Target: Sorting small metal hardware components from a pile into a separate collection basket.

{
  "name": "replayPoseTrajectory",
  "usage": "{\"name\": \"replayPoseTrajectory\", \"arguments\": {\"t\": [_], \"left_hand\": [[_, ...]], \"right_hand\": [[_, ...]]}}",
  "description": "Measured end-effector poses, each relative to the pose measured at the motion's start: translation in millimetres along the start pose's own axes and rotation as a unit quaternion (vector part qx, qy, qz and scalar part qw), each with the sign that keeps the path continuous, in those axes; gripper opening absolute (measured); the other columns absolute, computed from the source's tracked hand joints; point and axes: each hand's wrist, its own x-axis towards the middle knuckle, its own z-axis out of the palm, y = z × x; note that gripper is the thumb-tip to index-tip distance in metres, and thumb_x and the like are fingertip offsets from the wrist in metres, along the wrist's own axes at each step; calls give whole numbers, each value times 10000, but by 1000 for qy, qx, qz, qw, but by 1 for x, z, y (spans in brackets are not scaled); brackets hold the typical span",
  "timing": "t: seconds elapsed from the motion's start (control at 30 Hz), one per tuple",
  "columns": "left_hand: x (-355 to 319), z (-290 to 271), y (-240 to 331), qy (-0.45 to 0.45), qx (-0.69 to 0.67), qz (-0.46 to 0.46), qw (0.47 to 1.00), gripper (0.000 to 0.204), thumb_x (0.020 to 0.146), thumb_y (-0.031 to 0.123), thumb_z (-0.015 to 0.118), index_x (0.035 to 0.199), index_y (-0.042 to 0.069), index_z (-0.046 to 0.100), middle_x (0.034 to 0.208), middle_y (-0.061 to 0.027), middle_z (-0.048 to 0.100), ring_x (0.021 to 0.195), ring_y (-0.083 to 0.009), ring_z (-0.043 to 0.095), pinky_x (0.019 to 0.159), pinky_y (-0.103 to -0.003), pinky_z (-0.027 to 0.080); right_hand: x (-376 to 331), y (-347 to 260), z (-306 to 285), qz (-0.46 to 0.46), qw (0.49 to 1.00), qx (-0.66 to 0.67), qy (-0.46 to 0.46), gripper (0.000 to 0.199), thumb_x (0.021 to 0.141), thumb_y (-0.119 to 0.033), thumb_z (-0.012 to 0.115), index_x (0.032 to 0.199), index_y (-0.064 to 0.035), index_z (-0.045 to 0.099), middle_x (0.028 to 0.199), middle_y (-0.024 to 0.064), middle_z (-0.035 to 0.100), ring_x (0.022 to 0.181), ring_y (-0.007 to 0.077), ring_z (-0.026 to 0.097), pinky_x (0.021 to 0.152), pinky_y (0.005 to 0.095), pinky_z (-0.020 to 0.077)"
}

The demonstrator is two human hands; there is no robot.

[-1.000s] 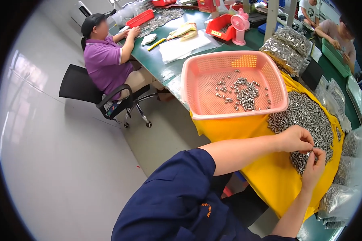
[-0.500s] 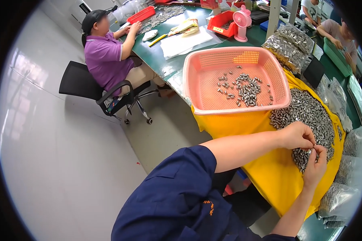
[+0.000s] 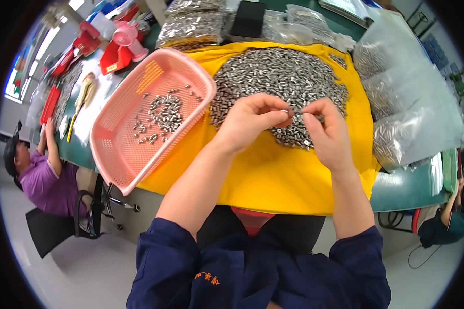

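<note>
Worktop [image 3: 407, 194] below, yellow cloth [image 3: 273, 188] over it. Pink basket [image 3: 119, 138] to the left of both hands, long axis slanting lower left to upper right; I log the left hand [image 3: 248, 122] as nearer. Heap of metal parts [image 3: 288, 67] beneath and beyond both. Left hand pinches a small metal piece [image 3: 285, 110], axis unreadable; right hand [image 3: 331, 139] just beside, fingertips close, grip I cannot tell.
</note>
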Motion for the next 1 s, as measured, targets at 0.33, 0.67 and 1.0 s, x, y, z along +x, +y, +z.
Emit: {"name": "replayPoseTrajectory", "arguments": {"t": [0.33,0.67,1.0], "left_hand": [[-2,4,-5,-15,30,7,999,129,744,-26,572,872,-9,577,803,-68,604,746,-134,587,700,-235,478],[-3,2,-4,1,101,28,995,120,730,-23,595,850,-14,597,793,-58,609,733,-105,575,678,-210,472],[-2,4,-6,14,121,45,992,112,730,-19,594,842,-14,601,780,-55,611,725,-104,576,671,-207,471]], "right_hand": [[-3,0,-1,-19,999,-14,-35,51,761,-26,499,810,-16,488,690,54,543,577,85,493,516,220,405],[-5,1,6,-64,991,-116,-21,68,734,-51,504,784,-40,460,676,112,520,631,286,519,547,348,406],[-5,4,8,-63,992,-105,-18,65,743,-45,497,793,-36,456,678,120,530,606,282,527,529,343,411]]}}
